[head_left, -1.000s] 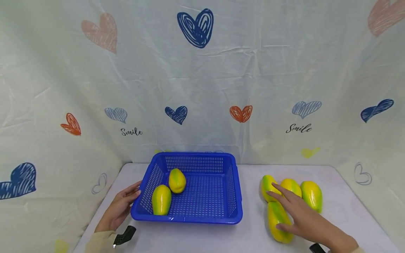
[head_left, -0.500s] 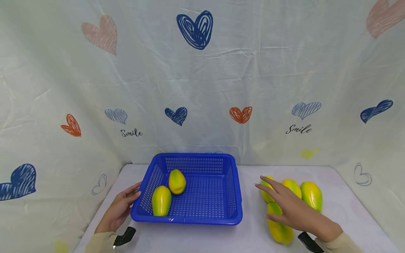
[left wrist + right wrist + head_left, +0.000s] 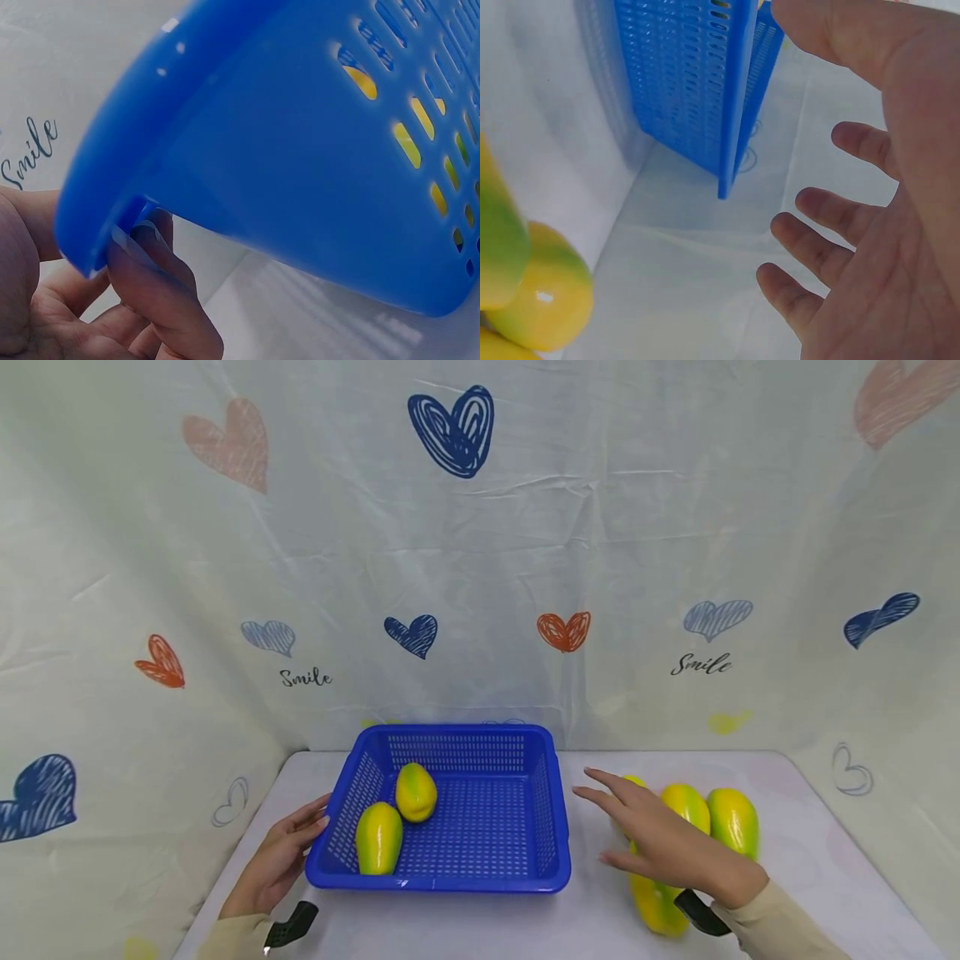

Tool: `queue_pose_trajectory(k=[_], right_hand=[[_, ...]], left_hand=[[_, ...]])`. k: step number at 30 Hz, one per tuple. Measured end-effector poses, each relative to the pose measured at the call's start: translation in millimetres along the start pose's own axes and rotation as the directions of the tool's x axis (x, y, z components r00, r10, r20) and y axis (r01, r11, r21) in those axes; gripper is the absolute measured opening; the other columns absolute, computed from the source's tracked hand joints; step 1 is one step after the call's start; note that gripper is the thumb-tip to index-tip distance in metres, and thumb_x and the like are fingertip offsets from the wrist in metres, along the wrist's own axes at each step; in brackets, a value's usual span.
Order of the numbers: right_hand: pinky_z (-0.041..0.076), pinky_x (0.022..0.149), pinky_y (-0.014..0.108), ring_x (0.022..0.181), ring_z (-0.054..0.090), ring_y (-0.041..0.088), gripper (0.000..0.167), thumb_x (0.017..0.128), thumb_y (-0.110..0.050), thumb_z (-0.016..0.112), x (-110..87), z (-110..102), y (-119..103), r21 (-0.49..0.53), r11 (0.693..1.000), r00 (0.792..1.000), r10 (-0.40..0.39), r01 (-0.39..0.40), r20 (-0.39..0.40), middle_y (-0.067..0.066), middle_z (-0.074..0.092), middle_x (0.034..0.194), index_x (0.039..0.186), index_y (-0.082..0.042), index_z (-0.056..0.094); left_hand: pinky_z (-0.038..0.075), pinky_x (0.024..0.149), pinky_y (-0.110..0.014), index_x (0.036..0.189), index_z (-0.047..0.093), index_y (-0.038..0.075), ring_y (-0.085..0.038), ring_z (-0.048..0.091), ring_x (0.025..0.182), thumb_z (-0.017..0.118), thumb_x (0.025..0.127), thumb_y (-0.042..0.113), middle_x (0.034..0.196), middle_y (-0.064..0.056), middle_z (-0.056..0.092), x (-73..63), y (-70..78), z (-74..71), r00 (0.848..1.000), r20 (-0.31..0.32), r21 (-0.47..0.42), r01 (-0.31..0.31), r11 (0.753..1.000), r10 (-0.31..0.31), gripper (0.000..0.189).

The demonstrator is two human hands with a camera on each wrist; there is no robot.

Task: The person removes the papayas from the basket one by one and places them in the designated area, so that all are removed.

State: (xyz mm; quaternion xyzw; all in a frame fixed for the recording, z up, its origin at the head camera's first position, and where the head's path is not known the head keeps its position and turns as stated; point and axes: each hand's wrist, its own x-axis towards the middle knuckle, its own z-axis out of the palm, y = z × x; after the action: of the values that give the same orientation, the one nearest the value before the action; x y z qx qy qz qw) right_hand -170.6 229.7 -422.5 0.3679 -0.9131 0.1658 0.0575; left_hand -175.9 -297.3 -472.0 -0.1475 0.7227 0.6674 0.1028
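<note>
Pale heart-printed sheet (image 3: 480, 543) behind whitish table (image 3: 480, 931)

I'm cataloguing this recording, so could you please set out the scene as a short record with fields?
Container: blue perforated plastic basket, upright on the white table
In basket: two yellow-green mango-like fruits, both in its left half
On table: four similar fruits visible right of the basket, some partly hidden
Left grip: holding the basket's left rim
Right grip: holding nothing, extended toward the basket without touching it
Backdrop: pale sheet printed with hearts and "Smile"
</note>
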Motion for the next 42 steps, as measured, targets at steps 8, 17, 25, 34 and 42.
queue_pose_trajectory(k=[8, 17, 25, 34, 42], right_hand=[[0.046, 0.109, 0.064, 0.144, 0.047, 0.044, 0.081, 0.091, -0.027, 0.085, 20.3, 0, -8, 0.044, 0.999, 0.997, 0.017, -0.020, 0.075, 0.020, 0.039, 0.165, 0.160, -0.016, 0.043], [0.044, 0.113, 0.062, 0.145, 0.047, 0.041, 0.081, 0.092, -0.027, 0.085, 44.5, 3, -17, 0.056, 0.998, 0.994, -0.040, 0.034, 0.102, 0.020, 0.040, 0.164, 0.159, -0.013, 0.043], [0.041, 0.116, 0.060, 0.146, 0.046, 0.040, 0.078, 0.094, -0.030, 0.083, 61.4, 8, -26, 0.053, 0.997, 0.990, -0.053, 0.047, 0.130, 0.018, 0.042, 0.164, 0.160, -0.013, 0.044], [0.039, 0.118, 0.061, 0.147, 0.044, 0.040, 0.075, 0.096, -0.027, 0.081, 82.1, 16, -31, 0.074, 0.994, 0.987, -0.089, 0.079, 0.137, 0.019, 0.042, 0.163, 0.159, -0.012, 0.044], [0.038, 0.119, 0.060, 0.148, 0.044, 0.040, 0.075, 0.096, -0.027, 0.080, 104.0, 23, -36, 0.092, 0.992, 0.983, -0.100, 0.086, 0.156, 0.021, 0.042, 0.163, 0.159, -0.011, 0.044]], left_hand=[[0.056, 0.090, -0.026, 0.167, 0.027, 0.004, -0.011, 0.063, 0.106, 0.052, 0.113, 0.019, 0.140, -0.001, 0.063, 0.3, -0.3, -0.7, 1.000, 0.000, -0.007, 0.004, 1.000, -0.004, 0.062], [0.057, 0.089, -0.026, 0.167, 0.027, 0.004, -0.011, 0.063, 0.106, 0.053, 0.112, 0.020, 0.136, 0.001, 0.065, 0.6, 0.0, -0.7, 1.000, -0.008, -0.017, 0.014, 1.000, -0.014, 0.063], [0.057, 0.089, -0.026, 0.167, 0.027, 0.004, -0.011, 0.063, 0.105, 0.054, 0.112, 0.019, 0.131, 0.004, 0.066, 0.9, 0.5, -0.3, 1.000, -0.010, -0.025, 0.019, 1.000, -0.019, 0.063], [0.057, 0.088, -0.027, 0.167, 0.028, 0.004, -0.013, 0.063, 0.105, 0.053, 0.112, 0.018, 0.128, 0.004, 0.067, 0.7, -1.4, 0.2, 1.000, -0.010, -0.030, 0.015, 0.999, -0.015, 0.062], [0.057, 0.088, -0.027, 0.166, 0.028, 0.003, -0.013, 0.063, 0.105, 0.053, 0.112, 0.018, 0.125, 0.005, 0.066, 0.6, -0.2, 0.7, 1.000, -0.017, -0.025, 0.012, 1.000, -0.013, 0.061]])
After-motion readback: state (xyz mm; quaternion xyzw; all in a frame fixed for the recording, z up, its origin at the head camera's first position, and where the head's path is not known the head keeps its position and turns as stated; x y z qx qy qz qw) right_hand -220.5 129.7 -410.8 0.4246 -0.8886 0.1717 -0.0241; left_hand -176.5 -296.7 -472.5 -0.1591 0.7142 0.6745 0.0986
